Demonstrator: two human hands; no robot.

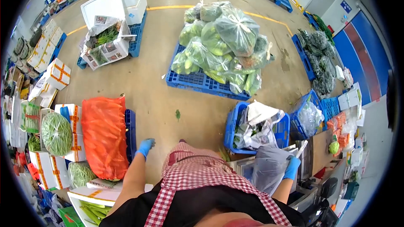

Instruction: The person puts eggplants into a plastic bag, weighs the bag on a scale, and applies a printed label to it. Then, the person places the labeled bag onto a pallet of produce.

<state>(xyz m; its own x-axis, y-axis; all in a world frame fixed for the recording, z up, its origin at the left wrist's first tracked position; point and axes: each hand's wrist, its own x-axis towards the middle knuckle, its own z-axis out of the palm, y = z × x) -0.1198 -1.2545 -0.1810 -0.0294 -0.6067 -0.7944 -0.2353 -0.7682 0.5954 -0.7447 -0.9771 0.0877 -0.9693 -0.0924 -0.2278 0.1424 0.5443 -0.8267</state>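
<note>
My right hand [291, 167], in a blue glove, is closed on the top of a grey plastic bag [267, 166] at the lower right. What the bag contains cannot be made out. My left hand [146, 147], also gloved in blue, hangs over the floor with its fingers stretched out and nothing in them. Nearest to it is an orange mesh sack [104, 136] filled with orange produce, beside a dark blue pallet [131, 132]. Just beyond the grey bag stands a blue crate [230, 131] holding white wrapping and some greens.
Ahead, a blue pallet [202, 85] bears several bags of green vegetables [219, 42]. At the left are a newspaper-lined foam box [105, 46] and a bag of green beans [57, 133]. A leaf [177, 114] lies on the floor. Dark bagged greens [322, 63] line the right.
</note>
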